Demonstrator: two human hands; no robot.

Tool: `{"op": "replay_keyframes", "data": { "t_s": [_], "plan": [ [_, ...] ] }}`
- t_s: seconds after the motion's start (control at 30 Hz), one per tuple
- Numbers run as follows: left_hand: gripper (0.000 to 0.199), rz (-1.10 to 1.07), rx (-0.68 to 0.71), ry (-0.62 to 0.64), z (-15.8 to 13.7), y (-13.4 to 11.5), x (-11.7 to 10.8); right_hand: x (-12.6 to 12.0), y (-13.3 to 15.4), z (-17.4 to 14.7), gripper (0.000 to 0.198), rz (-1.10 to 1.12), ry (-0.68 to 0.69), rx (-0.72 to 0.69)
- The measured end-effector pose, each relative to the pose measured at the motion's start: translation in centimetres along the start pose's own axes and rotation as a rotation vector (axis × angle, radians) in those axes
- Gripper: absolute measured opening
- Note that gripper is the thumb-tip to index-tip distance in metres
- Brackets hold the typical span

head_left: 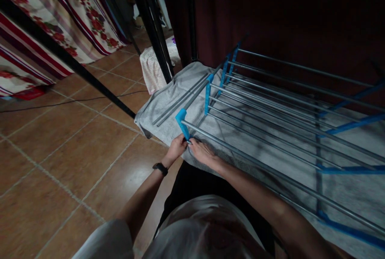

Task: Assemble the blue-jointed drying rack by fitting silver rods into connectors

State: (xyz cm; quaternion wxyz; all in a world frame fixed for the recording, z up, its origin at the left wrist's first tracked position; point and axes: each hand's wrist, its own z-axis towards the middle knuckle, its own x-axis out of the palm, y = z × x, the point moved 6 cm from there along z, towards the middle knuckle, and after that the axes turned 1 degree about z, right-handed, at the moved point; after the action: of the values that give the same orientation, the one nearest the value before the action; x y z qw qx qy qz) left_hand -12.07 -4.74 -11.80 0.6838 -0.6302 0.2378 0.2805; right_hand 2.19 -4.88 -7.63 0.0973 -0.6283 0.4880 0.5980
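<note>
A rack of grey metal rods point(270, 162) joined by blue plastic brackets lies across a grey cloth. My left hand point(177, 146), with a dark band on the wrist, is closed at the lower end of the nearest blue bracket point(183, 124). Beside it, my right hand point(203, 152) pinches the end of a thin metal rod point(189, 142) where it meets that bracket. The fingertips of both hands nearly touch, and they partly hide the joint. Two loose metal rods point(177, 102) rest on the cloth just beyond the bracket.
The grey cloth point(189, 78) covers a low, bed-like surface with black metal poles point(150, 26) at its corner. Brown floor tiles point(75, 146) lie to the left, crossed by a dark cable point(120, 95). A floral curtain point(81, 14) hangs behind; a dark curtain point(270, 18) borders the far side.
</note>
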Motion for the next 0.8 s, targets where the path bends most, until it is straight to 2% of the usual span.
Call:
{"op": "replay_keyframes", "data": {
  "t_s": [0.4, 0.63, 0.8],
  "plan": [
    [0.028, -0.023, -0.045, -0.008, 0.3, 0.0, -0.2, 0.1, 0.7, 0.6, 0.034, -0.067, -0.052, -0.012],
    [0.019, -0.086, -0.053, 0.009, 0.3, -0.3, -0.5, 0.0, 0.4, 0.8, 0.037, -0.067, -0.083, -0.009],
    [0.014, -0.131, -0.067, 0.007, 0.5, 0.0, -0.3, 0.2, -0.1, 1.4, 0.037, -0.020, -0.058, 0.011]
  ]
}}
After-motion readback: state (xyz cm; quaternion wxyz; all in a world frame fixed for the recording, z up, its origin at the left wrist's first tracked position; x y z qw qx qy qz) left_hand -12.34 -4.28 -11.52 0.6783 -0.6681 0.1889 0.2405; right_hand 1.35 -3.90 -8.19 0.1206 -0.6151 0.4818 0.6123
